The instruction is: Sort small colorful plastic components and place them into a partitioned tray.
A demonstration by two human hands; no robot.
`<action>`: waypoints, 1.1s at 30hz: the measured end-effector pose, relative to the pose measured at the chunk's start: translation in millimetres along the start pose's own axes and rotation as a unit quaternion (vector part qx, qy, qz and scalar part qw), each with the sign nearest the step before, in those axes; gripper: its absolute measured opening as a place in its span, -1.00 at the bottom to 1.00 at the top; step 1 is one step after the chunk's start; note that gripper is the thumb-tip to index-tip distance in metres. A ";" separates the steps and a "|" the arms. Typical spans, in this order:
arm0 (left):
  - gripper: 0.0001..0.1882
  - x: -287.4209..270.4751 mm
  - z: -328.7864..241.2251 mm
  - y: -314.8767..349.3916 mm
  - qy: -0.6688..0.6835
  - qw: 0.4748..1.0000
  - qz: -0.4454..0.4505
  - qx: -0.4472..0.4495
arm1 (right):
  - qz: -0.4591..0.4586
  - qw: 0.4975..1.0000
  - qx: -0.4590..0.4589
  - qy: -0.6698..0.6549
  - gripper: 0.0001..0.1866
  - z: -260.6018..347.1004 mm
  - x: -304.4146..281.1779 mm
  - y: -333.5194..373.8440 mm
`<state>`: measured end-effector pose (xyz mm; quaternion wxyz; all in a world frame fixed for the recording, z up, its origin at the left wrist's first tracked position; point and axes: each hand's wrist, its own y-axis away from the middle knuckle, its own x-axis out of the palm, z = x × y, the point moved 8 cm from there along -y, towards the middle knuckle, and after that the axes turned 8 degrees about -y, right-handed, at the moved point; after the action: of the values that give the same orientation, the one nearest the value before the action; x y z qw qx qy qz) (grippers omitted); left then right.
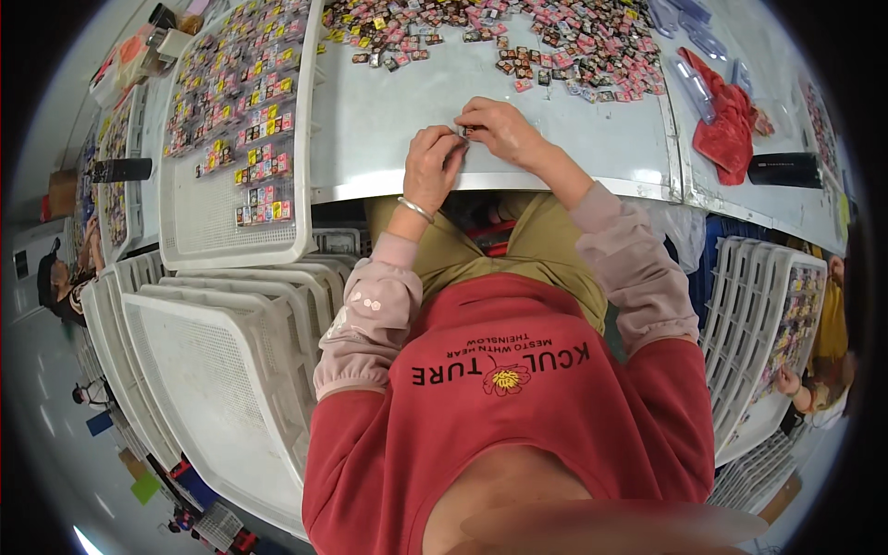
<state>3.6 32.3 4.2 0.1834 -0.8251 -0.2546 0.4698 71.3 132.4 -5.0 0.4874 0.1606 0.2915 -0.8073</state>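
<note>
- While stacked trays (190, 370) stand near left, your left hand (431, 171) curls over the table (592, 148), grip unclear.
- Beside it, your right hand (506, 134) pinches a small dark piece (469, 131).
- Left, a white tray (199, 244) holds colourful packs (264, 166).
- Far: loose pieces (597, 51).

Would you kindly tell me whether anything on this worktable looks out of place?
Mainly the red cloth: it lies crumpled, not folded flat, to the right of the loose small coloured pieces. Nothing looks clearly damaged.
</note>
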 end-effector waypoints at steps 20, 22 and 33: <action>-0.83 -2.4 1.0 1.7 -0.012 1.000 -0.020 -0.009 | -0.140 0.986 0.070 -0.062 -0.86 3.2 -3.6 4.5; -0.83 -3.3 1.0 2.1 -0.010 1.000 -0.023 -0.012 | -0.132 0.985 0.085 -0.066 -0.85 0.5 -2.4 4.3; -0.85 -3.0 0.9 0.6 -0.009 1.000 -0.027 -0.010 | -0.137 0.988 0.070 0.009 -0.91 0.8 -2.2 14.7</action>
<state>1.7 30.1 5.5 0.1851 -0.8156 -0.2834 0.4693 85.3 128.2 -7.8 0.3567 0.1600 0.2582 -0.8835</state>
